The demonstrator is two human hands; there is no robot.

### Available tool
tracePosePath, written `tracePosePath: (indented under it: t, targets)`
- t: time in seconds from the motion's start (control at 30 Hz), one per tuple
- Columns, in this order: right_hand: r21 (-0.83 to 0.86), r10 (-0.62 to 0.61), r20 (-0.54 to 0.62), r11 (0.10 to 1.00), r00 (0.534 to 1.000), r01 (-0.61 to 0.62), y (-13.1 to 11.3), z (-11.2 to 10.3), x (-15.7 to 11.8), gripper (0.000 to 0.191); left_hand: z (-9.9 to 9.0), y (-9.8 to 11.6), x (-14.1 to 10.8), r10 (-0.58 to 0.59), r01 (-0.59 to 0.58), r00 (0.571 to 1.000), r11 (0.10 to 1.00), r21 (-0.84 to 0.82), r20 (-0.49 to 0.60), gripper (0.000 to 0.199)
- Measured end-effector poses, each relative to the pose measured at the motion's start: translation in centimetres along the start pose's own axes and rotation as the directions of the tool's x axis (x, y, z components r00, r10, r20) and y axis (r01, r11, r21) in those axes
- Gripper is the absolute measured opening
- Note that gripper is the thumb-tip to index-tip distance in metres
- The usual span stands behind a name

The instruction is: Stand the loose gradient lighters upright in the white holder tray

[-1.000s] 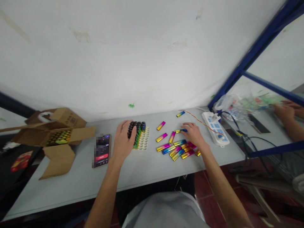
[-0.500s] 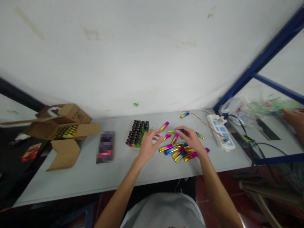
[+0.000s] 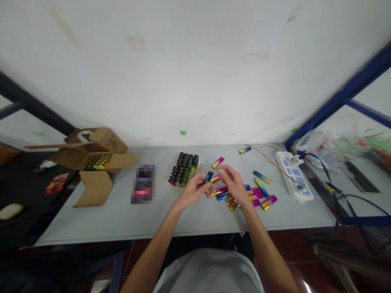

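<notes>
My left hand (image 3: 193, 191) pinches a short, shiny blue tube (image 3: 209, 177) with a dark top end, held upright over the table. Just to its right is my right hand (image 3: 233, 183), fingers apart and curved, with nothing visible in it. Beneath and beside that hand lies a loose pile of shiny gradient tubes (image 3: 269, 202) in pink, gold and blue, partly hidden by my forearm. A single pink-and-gold tube (image 3: 218, 162) lies behind my hands. Left of them, a block of upright black-capped pieces (image 3: 183, 167) stands in rows, with pale holders (image 3: 198, 167) along its right side.
An open cardboard box (image 3: 94, 183) with yellow-and-black pieces stands at the left. A pixelated dark item (image 3: 143, 184) lies nearer the middle. At the right are a white power strip (image 3: 295, 177), cables and plastic bags (image 3: 320, 148). Another person's hand (image 3: 383, 158) shows at the far right.
The blue tube, earlier at my right hand, is now in my left hand. My right hand has moved slightly left and its fingers have parted from the tube. The view has shifted.
</notes>
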State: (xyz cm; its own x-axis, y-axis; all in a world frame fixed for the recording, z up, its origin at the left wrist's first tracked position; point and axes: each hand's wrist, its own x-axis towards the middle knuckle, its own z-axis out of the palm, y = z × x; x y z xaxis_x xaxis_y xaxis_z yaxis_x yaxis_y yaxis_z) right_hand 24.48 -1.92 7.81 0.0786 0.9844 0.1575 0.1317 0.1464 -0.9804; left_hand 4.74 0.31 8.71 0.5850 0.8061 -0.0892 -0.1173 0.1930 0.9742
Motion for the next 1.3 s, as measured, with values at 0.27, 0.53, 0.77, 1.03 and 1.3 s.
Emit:
tracePosePath:
  t: [0.27, 0.53, 0.77, 1.03, 1.3]
  targets:
    - [-0.185, -0.02, -0.075, 0.983, 0.997, 0.005, 0.5, 1.1, -1.9, 0.034, 0.1, -0.2, -0.3, -0.055, 0.025, 0.989, 0.975, -0.22, -0.134, 0.054]
    - [-0.312, -0.076, -0.083, 0.949, 0.994, 0.047, 0.7, 3.1, -4.2, 0.03, 0.5, 0.0, 0.7, -0.194, 0.108, 0.956, 0.93, -0.35, -0.221, 0.054]
    - [-0.357, -0.132, -0.065, 0.929, 0.989, 0.1, 1.3, 4.9, -4.9, 0.028, 0.6, 0.1, 1.3, -0.226, 0.141, 0.954, 0.918, -0.37, -0.199, 0.053]
    - [-0.4, -0.166, -0.107, 0.91, 0.98, 0.111, 3.5, 5.1, -5.2, 0.03, 0.5, -0.2, 1.5, -0.236, 0.133, 0.939, 0.919, -0.37, -0.251, 0.046]
    - [-0.444, -0.202, -0.084, 0.885, 0.976, 0.145, 4.5, 5.3, -5.3, 0.028, 0.7, -0.3, 1.4, -0.246, 0.14, 0.931, 0.922, -0.36, -0.268, 0.046]
